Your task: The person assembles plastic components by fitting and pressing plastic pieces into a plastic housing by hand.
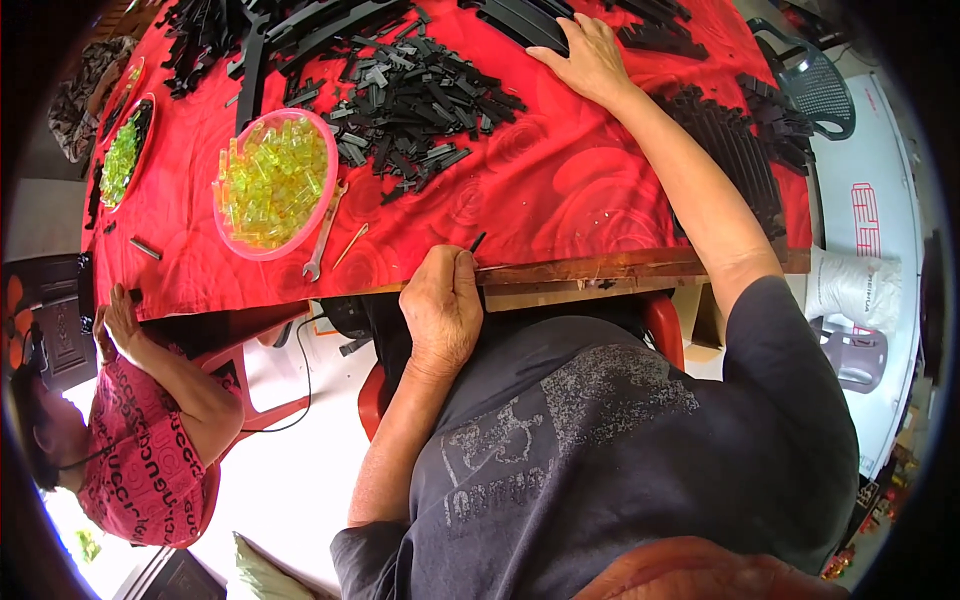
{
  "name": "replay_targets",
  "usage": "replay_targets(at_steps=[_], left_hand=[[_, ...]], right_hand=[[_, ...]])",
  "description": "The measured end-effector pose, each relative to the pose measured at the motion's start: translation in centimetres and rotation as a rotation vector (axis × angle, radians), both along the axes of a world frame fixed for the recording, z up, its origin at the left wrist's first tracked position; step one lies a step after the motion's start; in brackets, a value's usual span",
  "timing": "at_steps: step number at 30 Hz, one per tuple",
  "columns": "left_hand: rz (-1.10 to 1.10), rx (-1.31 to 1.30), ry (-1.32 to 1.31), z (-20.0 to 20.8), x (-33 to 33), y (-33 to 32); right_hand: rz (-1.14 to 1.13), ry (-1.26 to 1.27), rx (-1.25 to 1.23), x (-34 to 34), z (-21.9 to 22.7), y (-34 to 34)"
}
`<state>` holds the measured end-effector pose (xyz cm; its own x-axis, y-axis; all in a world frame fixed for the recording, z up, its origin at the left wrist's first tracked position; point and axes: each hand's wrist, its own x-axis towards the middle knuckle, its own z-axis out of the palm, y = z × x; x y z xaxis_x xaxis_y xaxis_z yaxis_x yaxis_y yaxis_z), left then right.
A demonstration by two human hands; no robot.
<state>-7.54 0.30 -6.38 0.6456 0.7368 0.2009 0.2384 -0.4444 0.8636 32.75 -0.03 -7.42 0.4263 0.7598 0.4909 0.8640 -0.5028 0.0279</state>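
Note:
My left hand [443, 308] is closed just off the table's near edge. A small black plastic piece [479, 241] sticks up from beside its thumb; the rest is hidden in the fist. My right arm stretches across the table. At the far side, my right hand [588, 62] has its thumb and fingers apart, resting on the end of some long black plastic bars [515, 22]. Between the hands, toward the left, lies a heap of short black plastic strips [410, 105].
A pink basin [327, 205] holds yellow-green clear pieces. By it lie a wrench [322, 235] and a thin stick [351, 244]. Ribbed black parts [725, 160] lie right on the red tablecloth [560, 190]. A co-worker [150, 430] sits at left, hands at the table edge.

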Motion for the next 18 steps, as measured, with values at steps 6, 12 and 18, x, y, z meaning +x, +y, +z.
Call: replay_targets(at_steps=[6,12,18], left_hand=[[-0.004,0.014,-0.007,0.0,-0.1,0.1],[-0.021,0.064,0.038,0.1,-0.1,0.2],[0.0,0.032,-0.017,0.6,0.1,0.0]], right_hand=[[0.046,-0.008,0.041,-1.6,0.5,-1.0],[0.107,0.111,0.231,-1.7,-0.2,-3.5],[0.17,0.036,0.307,-5.3,1.6,-3.6]])
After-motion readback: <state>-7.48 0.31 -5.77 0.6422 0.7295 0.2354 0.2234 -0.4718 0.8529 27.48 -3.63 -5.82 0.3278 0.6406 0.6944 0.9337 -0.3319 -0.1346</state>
